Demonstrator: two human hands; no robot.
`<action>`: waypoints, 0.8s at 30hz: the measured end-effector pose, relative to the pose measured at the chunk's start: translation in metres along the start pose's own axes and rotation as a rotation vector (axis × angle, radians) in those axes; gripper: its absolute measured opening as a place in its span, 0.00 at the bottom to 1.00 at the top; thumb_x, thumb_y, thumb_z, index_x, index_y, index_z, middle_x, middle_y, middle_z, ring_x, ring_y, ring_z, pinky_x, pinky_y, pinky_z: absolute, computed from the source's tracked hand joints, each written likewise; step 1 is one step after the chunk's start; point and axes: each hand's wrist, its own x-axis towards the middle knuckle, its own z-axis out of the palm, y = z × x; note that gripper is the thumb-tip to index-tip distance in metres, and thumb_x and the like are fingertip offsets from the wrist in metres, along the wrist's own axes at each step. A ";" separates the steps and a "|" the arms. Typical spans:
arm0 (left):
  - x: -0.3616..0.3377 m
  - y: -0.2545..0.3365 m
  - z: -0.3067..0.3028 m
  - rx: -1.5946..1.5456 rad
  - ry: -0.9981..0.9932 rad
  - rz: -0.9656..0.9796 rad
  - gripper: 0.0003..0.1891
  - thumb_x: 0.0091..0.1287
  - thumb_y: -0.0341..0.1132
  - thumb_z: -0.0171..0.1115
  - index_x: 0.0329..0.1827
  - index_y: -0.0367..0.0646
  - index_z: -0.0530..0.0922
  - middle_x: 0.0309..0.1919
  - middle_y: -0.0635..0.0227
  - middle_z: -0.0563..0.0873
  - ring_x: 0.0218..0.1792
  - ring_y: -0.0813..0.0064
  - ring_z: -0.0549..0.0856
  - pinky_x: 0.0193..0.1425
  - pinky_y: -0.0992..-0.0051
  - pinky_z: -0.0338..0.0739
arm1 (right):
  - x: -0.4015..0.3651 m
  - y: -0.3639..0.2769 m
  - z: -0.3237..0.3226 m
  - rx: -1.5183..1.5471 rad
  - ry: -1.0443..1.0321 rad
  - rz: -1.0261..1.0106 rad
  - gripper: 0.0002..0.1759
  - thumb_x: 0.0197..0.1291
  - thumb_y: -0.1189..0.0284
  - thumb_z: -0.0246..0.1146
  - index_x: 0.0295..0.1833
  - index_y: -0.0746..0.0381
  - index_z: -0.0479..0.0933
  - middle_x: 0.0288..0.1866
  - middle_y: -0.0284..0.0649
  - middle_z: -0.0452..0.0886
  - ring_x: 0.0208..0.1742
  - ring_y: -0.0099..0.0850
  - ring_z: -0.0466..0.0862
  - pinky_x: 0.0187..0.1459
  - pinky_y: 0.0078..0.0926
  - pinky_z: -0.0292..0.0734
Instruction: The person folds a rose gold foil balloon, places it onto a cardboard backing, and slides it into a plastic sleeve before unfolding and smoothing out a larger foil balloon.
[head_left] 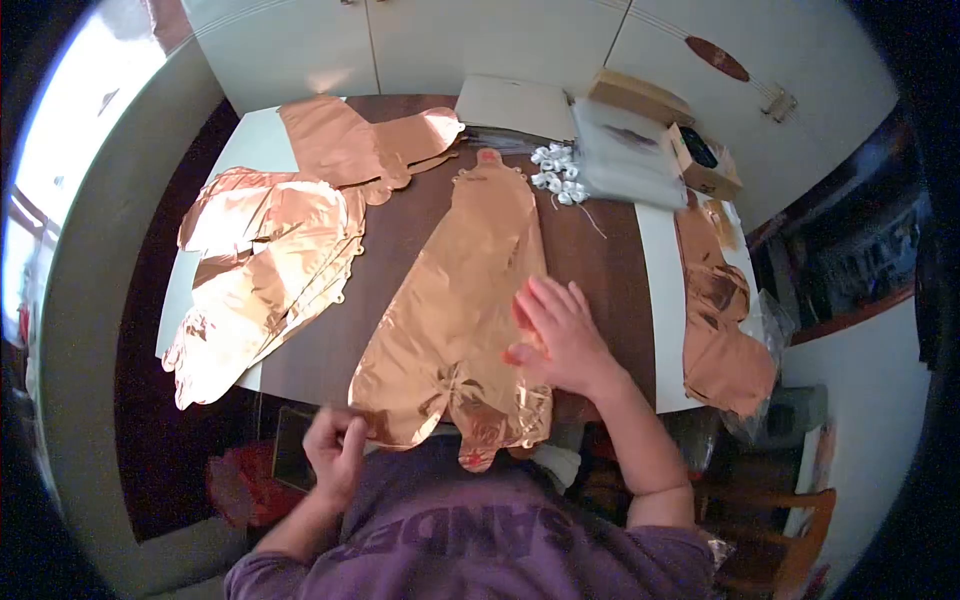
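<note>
A flat, uninflated copper foil balloon (450, 290) lies lengthwise in front of me, its lower end reaching over the table's near edge. At its lower left corner, my left hand (338, 450) is closed with thumb and fingers pinching the foil edge. My right hand (562, 338) is open, fingers spread, over the balloon's right edge. Creases gather around the lower middle of the foil, and a small tab with red marks shows at both its top and bottom ends.
More flat copper foil balloons (270, 260) are stacked at the left, with others (340, 145) behind. Another foil balloon (725, 330) lies at the right edge. Small white ribbon rolls (560, 175), a clear plastic packet (630, 150) and a small cardboard box (705, 165) sit at the back.
</note>
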 end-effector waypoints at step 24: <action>0.139 0.028 0.094 0.545 -0.440 0.668 0.34 0.68 0.52 0.61 0.68 0.35 0.70 0.72 0.43 0.66 0.75 0.44 0.61 0.78 0.48 0.52 | 0.019 0.013 0.010 -0.139 0.007 -0.005 0.40 0.63 0.57 0.59 0.77 0.61 0.58 0.80 0.52 0.55 0.80 0.53 0.53 0.78 0.54 0.46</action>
